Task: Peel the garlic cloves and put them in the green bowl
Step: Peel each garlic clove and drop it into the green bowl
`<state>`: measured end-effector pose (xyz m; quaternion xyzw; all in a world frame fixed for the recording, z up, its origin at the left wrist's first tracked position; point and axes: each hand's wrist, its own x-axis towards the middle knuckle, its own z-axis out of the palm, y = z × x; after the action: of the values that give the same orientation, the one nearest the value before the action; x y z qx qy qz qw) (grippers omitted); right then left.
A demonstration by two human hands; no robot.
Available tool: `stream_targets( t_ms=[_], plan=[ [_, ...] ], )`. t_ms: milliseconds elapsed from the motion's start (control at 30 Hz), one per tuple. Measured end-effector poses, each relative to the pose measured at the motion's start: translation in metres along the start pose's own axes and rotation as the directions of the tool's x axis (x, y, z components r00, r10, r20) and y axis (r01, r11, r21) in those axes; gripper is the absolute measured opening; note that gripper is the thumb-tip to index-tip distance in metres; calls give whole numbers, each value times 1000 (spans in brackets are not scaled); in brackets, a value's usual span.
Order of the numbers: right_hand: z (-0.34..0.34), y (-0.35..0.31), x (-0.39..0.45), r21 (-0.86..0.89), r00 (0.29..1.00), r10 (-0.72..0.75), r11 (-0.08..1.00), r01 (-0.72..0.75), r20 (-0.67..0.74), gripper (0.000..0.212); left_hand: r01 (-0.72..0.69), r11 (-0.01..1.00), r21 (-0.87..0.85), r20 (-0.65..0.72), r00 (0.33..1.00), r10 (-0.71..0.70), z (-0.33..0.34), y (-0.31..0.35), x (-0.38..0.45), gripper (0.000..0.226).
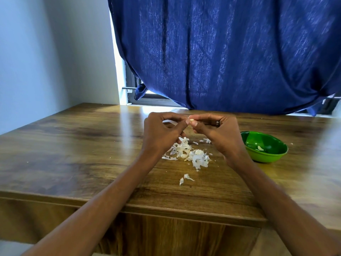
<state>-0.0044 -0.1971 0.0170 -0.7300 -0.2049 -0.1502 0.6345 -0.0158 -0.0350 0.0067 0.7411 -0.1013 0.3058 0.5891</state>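
I am peeling: both hands, left (162, 132) and right (219, 132), pinch one clove (191, 120) above the tabletop (73, 145). Next, I think, strip skin, then drop it in the bowl (267, 157) at right.

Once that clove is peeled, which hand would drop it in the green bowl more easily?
Probably the right hand: it already pinches the clove, and the green bowl sits just beside it on the right, away from the left hand.

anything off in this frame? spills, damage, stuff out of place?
Nothing damaged. Loose garlic skins are scattered on the wooden table, with two stray bits nearer the edge: normal peeling litter. The green bowl sits upright with a clove inside. Both hands pinch one clove.
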Motion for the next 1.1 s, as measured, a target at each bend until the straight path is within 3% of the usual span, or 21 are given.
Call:
stream_targets(
  t_ms=[233, 767, 967, 1100],
  plan=[
    [3, 1, 1, -121, 996, -93, 988, 91, -6, 19, 41, 999, -16, 3, 999, -41, 1, 0, 1, 5],
    [-3, 3, 4, 171, 999, 6, 985, 1, -38, 21, 92, 996, 14, 30, 995, -93, 0, -2, 3, 11],
    [-3, 5, 4, 97, 999, 46, 994, -47, 20, 18, 138, 988, -63, 50, 990, -135, 1, 1, 2, 24],
    [-3, 5, 4, 89, 995, 79, 993, -84, 54, 17, 153, 979, -136, 116, 984, -137, 1, 4, 1, 18]
  ],
)
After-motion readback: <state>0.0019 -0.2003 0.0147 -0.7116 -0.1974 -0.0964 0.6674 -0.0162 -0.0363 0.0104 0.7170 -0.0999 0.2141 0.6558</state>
